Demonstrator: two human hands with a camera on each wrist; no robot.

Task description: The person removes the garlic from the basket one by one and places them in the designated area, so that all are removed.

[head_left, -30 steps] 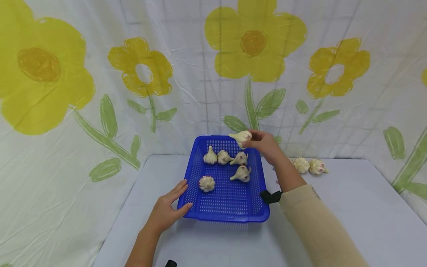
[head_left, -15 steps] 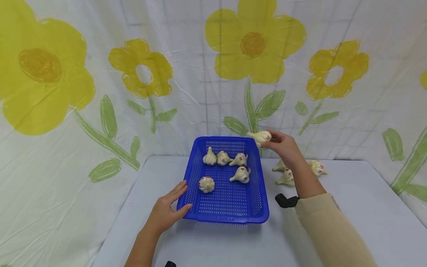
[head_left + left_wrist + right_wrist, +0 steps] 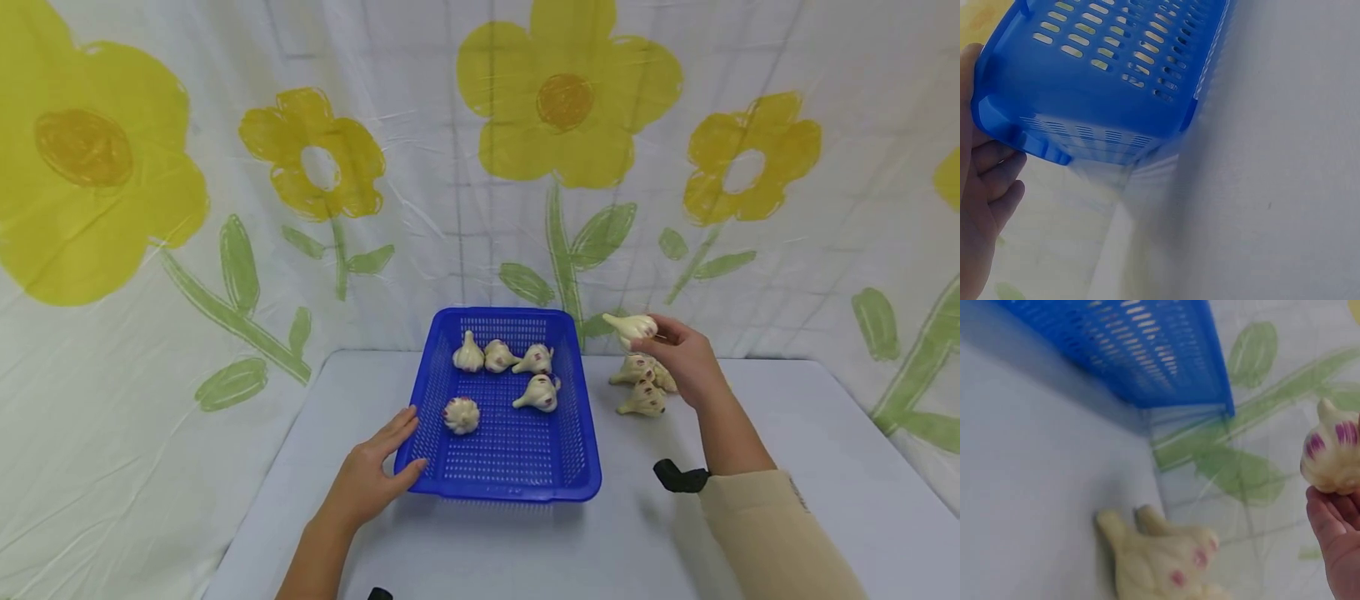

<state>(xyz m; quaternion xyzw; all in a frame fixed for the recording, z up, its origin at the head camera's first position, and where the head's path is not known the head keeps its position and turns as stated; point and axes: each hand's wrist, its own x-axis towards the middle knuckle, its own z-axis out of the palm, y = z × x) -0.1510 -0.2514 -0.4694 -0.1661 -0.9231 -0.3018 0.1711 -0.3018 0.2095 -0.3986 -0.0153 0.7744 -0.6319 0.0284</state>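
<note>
My right hand (image 3: 682,354) pinches a garlic bulb (image 3: 630,327) in the air right of the blue basket (image 3: 498,490), its stem pointing left. In the right wrist view the held garlic bulb (image 3: 1332,453) shows purple streaks above the fingertips. Directly below it, a small group of garlic bulbs (image 3: 643,398) lies on the table. My left hand (image 3: 367,482) rests at the basket's left rim with fingers extended and thumb spread. From the left wrist, the hand (image 3: 985,181) appears at the basket's (image 3: 1079,81) outer edge. Several garlic bulbs (image 3: 540,393) lie apart inside the basket.
A white table (image 3: 487,550) carries the basket and the loose garlic. Behind it hangs a pale curtain (image 3: 420,250) printed with yellow flowers. A bulb partly behind the right hand is hard to make out.
My right hand has carried the garlic bulb from above the basket's back right corner rightward and slightly down, over the bulbs on the table. The left hand keeps its place at the rim.
</note>
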